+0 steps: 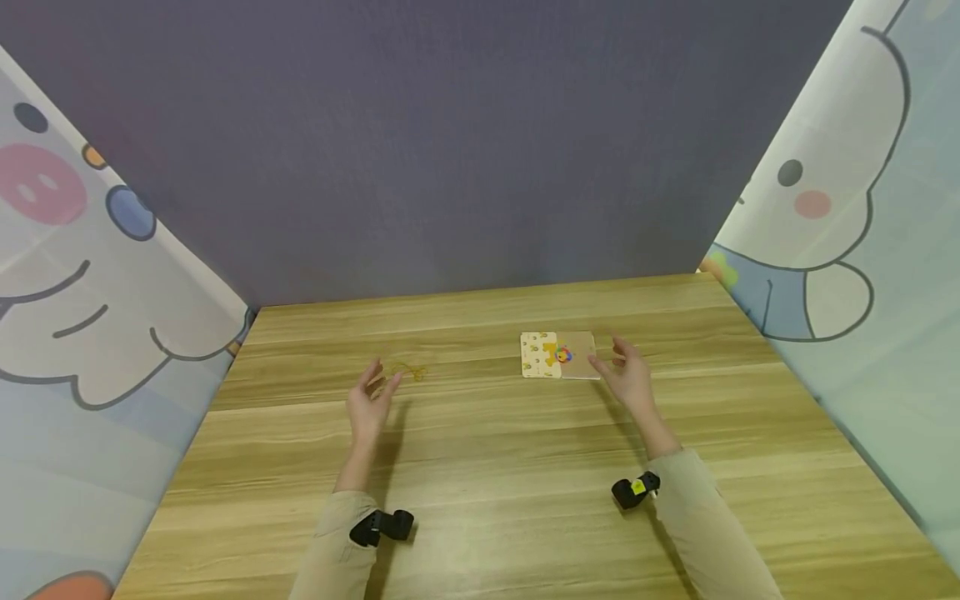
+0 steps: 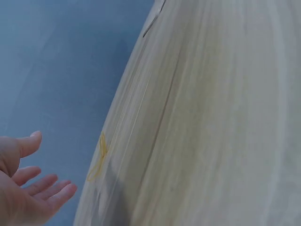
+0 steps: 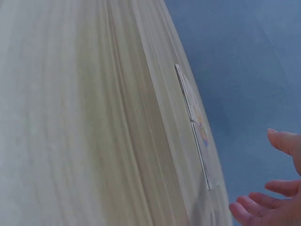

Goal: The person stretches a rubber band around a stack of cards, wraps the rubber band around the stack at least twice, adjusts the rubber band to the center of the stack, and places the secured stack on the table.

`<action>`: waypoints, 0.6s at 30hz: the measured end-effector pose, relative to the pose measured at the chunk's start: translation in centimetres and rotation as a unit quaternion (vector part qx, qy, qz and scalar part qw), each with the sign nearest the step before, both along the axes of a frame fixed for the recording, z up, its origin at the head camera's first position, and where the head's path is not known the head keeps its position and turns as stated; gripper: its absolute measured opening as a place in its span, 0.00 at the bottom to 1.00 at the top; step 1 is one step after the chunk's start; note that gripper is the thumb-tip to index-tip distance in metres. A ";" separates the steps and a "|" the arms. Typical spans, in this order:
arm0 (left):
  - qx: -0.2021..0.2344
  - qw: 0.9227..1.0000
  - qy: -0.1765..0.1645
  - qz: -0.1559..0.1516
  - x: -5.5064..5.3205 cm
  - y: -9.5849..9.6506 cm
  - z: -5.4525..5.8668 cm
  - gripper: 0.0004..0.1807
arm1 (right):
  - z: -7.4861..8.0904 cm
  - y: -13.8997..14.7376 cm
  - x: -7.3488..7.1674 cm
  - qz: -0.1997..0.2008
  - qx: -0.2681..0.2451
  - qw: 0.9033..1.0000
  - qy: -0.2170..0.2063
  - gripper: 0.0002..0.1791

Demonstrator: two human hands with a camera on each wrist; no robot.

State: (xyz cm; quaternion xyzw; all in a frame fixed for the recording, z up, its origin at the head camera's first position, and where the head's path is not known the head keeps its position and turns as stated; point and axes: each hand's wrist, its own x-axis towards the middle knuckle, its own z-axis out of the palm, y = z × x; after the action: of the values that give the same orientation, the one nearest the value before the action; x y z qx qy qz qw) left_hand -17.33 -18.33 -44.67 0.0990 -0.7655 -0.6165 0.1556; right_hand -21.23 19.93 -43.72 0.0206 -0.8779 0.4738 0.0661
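Note:
A thin yellow cord [image 1: 414, 371], tied in a loose bow, lies on the wooden table left of the middle. My left hand [image 1: 369, 406] hovers just beside it with relaxed fingers and nothing in them; the left wrist view shows the cord [image 2: 99, 157] a little apart from the fingertips. To the right lies a flat booklet [image 1: 542, 356], cream with a small yellow pattern on one half, brown on the other, and a colourful round figure near the middle. Over its right edge my right hand [image 1: 628, 379] is held with fingers spread. In the right wrist view the booklet [image 3: 200, 136] appears edge-on, apart from the fingers.
The wood-grain table [image 1: 480, 467] ends at a dark grey panel [image 1: 465, 150] at the back. Cartoon-printed curtains hang on the left [image 1: 112, 275] and right [image 1: 847, 208]. A black wrist camera sits on each sleeve.

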 end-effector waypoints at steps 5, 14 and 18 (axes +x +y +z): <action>0.045 0.998 -0.037 0.039 -0.6 -0.2 -0.3 0.30 | -0.2 0.2 -0.4 -0.023 -0.068 0.995 -0.071 0.38; 0.071 0.992 -0.085 0.060 -2.6 -0.8 -0.5 0.26 | -0.9 0.1 -1.5 -0.052 -0.133 0.982 -0.126 0.41; 0.064 0.991 -0.100 0.069 -3.5 -1.0 -0.5 0.25 | -1.1 -0.1 -2.0 -0.066 -0.145 0.978 -0.138 0.40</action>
State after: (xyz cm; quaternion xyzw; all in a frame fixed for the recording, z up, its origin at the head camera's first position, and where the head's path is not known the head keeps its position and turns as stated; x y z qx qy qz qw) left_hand -20.81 -19.30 -45.20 0.2227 -0.7278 -0.6386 0.1136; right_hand -23.19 19.81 -44.77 -0.1127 -0.7999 0.5890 -0.0226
